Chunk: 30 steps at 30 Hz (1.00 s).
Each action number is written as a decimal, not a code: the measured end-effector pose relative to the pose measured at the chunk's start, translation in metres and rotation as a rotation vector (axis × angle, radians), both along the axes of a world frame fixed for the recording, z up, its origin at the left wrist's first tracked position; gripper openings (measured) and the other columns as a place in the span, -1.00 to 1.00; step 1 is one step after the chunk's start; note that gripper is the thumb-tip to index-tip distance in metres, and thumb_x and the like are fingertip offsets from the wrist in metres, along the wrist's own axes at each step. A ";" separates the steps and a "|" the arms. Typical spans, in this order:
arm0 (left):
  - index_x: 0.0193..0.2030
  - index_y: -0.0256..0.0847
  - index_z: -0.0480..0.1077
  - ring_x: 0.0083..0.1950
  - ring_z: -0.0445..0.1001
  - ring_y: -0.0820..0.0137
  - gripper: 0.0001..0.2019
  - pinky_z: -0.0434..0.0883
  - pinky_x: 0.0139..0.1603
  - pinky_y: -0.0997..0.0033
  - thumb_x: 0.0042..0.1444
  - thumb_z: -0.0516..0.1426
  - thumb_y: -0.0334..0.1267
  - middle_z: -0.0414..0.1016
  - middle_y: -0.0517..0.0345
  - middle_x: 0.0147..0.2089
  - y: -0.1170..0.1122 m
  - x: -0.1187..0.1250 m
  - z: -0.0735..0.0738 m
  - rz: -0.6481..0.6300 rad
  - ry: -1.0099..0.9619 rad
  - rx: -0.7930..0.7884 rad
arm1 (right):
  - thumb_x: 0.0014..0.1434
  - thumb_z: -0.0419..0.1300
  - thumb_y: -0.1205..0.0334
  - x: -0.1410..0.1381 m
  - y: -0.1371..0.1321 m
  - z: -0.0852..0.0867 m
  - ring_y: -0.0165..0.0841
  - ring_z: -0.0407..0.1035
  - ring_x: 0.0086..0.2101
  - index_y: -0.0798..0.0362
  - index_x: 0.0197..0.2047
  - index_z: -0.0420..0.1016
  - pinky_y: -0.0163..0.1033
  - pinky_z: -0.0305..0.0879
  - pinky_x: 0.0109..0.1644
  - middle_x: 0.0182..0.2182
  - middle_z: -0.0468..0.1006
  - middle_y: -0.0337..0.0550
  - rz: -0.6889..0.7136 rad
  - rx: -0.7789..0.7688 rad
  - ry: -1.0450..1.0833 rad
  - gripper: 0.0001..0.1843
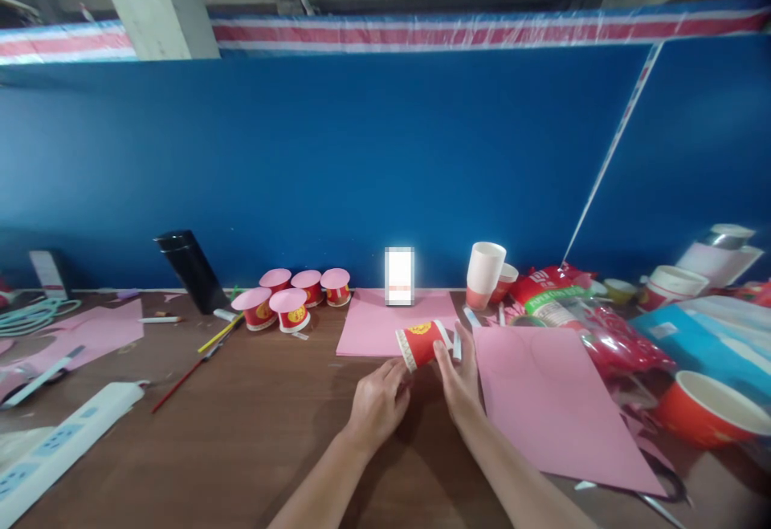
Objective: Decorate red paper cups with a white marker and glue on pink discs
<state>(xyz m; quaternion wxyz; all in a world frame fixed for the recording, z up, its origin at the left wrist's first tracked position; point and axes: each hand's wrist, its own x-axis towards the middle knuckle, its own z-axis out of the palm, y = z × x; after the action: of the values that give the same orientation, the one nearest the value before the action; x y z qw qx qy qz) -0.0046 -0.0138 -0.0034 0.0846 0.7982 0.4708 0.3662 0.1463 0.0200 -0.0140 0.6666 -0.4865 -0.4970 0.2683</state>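
A small red paper cup (422, 344) with a yellow emblem and a patterned pale band lies tilted on its side between my hands, above the brown table (241, 449). My right hand (461, 388) is closed around one end, its thumb on the red wall. A small white strip (457, 345) shows by the fingers of that hand. My left hand (379, 402) is closed, with curled fingertips at the banded end of the cup. What lies under those fingertips is hidden. Behind the cup, pink paper (367, 328) lies flat under a bright, blurred-out upright rectangle (399, 276).
Several red cups topped with pink discs (289, 301) stand at the back left, near a black flask (191, 270) and thin sticks (198, 372). On the right are pink sheets (554, 408), white cups (485, 272), a red plastic package (560, 296) and an orange-red cup (711, 408). A power strip (66, 449) lies front left.
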 end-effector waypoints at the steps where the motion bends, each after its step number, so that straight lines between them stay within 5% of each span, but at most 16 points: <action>1: -0.08 -0.14 0.37 -0.19 0.47 0.33 -0.69 0.40 -0.21 0.39 0.03 0.01 -0.44 0.49 0.06 -0.14 -0.001 0.001 0.002 0.001 -0.042 -0.025 | 0.12 0.15 0.02 0.000 -0.001 0.002 -0.24 0.41 -0.13 0.07 0.24 0.04 -0.17 0.44 -0.17 0.00 0.35 0.06 0.012 -0.026 0.010 -0.31; 5: -0.12 -0.17 0.40 -0.38 0.41 0.40 -0.76 0.37 -0.30 0.42 0.05 0.04 -0.35 0.47 0.10 -0.29 -0.001 0.003 0.005 0.040 -0.259 -0.123 | 0.09 0.19 0.05 0.001 -0.005 0.008 -0.19 0.34 -0.04 0.04 0.26 0.00 -0.08 0.37 -0.03 0.05 0.31 0.06 0.010 -0.052 -0.023 -0.26; 10: 0.01 -0.20 0.31 -0.30 0.44 0.38 -0.68 0.40 -0.24 0.38 0.11 0.02 -0.22 0.47 0.03 -0.16 0.003 -0.004 0.003 0.145 -0.501 -0.144 | 0.05 0.22 0.10 -0.001 -0.006 0.012 -0.13 0.28 0.02 0.08 0.23 0.04 -0.03 0.37 -0.02 0.07 0.29 0.11 -0.075 0.063 -0.165 -0.27; 18: 0.19 -0.22 0.07 0.19 0.21 0.16 -0.47 0.22 0.18 0.06 0.06 0.08 -0.24 0.24 -0.14 0.13 -0.002 -0.004 0.003 0.145 -0.137 0.201 | 0.08 0.22 0.11 -0.008 -0.017 0.011 -0.09 0.25 0.07 0.12 0.23 0.05 0.08 0.28 0.08 0.07 0.32 0.16 -0.075 0.317 -0.509 -0.28; 30: 0.26 -0.23 0.00 0.27 0.13 0.11 -0.38 0.19 0.20 0.00 0.02 0.02 -0.39 0.16 -0.21 0.23 0.000 0.003 -0.007 0.151 0.088 0.404 | 0.14 0.15 0.09 -0.008 -0.012 0.005 -0.11 0.24 0.08 0.09 0.25 0.02 0.06 0.33 0.04 0.04 0.35 0.11 -0.073 0.394 -0.575 -0.33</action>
<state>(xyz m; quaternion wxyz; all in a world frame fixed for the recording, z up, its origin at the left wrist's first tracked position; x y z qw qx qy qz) -0.0016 -0.0141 -0.0106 -0.1252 0.7765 0.4496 0.4232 0.1385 0.0077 -0.0091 0.5895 -0.4218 -0.6889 -0.0048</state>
